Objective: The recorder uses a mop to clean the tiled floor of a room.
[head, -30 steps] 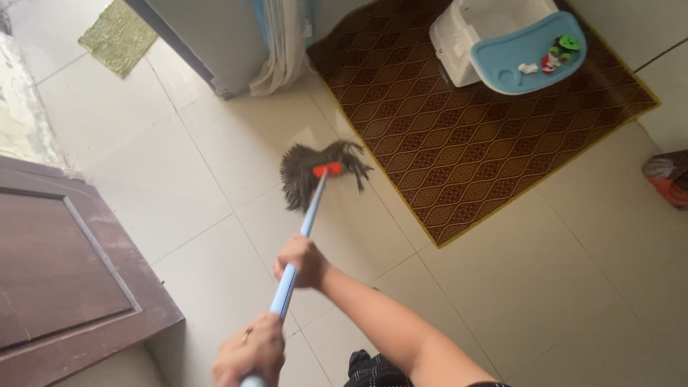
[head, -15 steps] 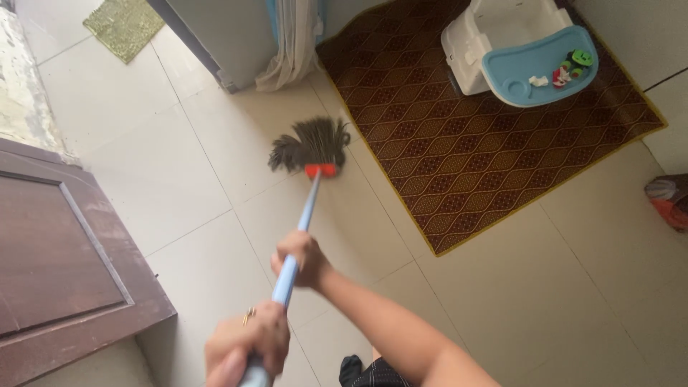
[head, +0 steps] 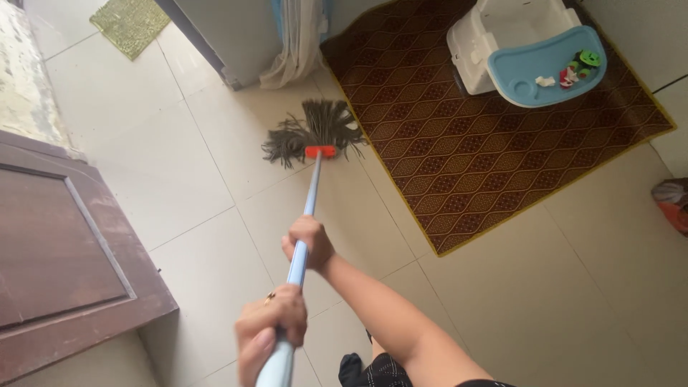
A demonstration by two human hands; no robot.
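— Pale floor tiles (head: pixel 179 172) all round; what grips the mop handle (head: pixel 299 251)?
— Left hand (head: pixel 271 331) nearest, fingers clenched round it; right hand (head: pixel 308 242) wrapped higher up.
— And beyond them?
— Grey mop head (head: pixel 315 129) on the tiles, beside the brown rug (head: pixel 473 136).

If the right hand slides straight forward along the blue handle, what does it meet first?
The right hand would probably meet the orange clamp first, where the mop head joins the blue handle. The handle between looks free.

Hands (head: pixel 290 287) grip mop (head: pixel 308 179) on floor (head: pixel 179 179).
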